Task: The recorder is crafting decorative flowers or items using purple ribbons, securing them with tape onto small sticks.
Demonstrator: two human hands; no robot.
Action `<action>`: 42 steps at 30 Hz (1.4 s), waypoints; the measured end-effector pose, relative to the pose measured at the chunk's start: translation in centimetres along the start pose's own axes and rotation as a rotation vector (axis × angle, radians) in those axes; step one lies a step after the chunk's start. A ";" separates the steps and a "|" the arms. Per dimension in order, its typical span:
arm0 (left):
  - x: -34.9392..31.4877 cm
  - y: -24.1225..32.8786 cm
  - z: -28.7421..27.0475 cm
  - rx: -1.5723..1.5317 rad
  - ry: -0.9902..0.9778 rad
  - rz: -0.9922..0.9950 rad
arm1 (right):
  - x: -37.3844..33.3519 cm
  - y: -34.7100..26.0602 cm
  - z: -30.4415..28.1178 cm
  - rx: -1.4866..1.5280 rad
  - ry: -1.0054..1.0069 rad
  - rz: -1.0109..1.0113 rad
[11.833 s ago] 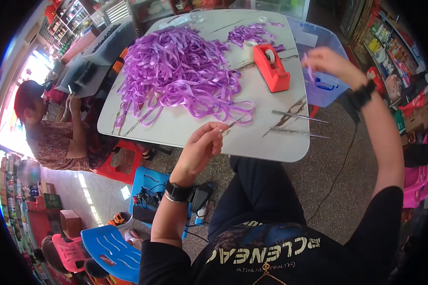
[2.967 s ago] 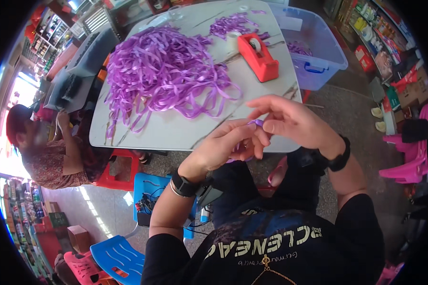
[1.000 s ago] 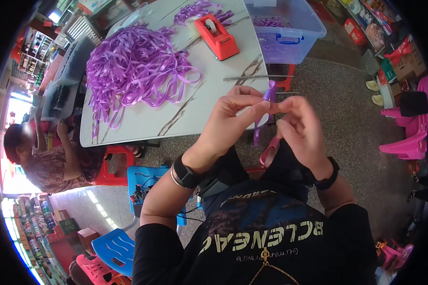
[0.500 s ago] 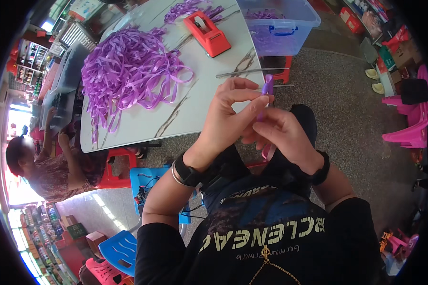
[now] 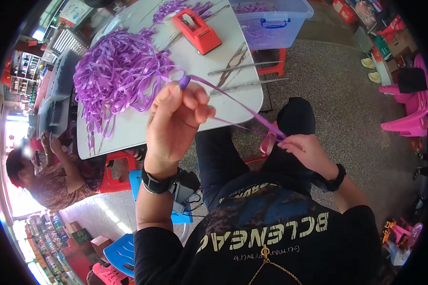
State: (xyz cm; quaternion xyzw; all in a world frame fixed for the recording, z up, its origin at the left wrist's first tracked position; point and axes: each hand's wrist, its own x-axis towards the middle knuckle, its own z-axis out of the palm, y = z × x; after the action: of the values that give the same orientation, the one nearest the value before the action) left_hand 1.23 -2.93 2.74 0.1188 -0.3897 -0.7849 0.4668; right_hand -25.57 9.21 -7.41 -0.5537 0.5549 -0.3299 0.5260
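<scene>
We stretch a shiny purple ribbon [image 5: 257,116] between half-curled left hand [image 5: 172,116] and pinching right hand [image 5: 309,150]. Ribbons [image 5: 253,8] in the translucent plastic bin [image 5: 290,33] seem done; a tangled purple heap [image 5: 121,76], left, awaits.

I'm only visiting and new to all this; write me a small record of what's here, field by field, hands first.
Left hand: pinching a purple ribbon
Right hand: holding the same ribbon, stretched between both hands
On the table: large ribbon pile, smaller ribbon pile, red tape dispenser, two thin sticks
Beside it: clear bluish bin
At left: another person
</scene>
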 end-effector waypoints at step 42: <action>2.0 -4.2 2.3 2.018 -0.670 0.709 | 5.1 -6.7 -2.1 0.483 -0.333 -0.100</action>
State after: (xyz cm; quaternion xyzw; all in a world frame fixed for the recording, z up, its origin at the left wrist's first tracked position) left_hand -3.84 -2.35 1.63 0.1079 -0.9653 0.0754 0.2254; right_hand -24.97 2.71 -1.67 -0.4856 0.3384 -0.3826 0.7095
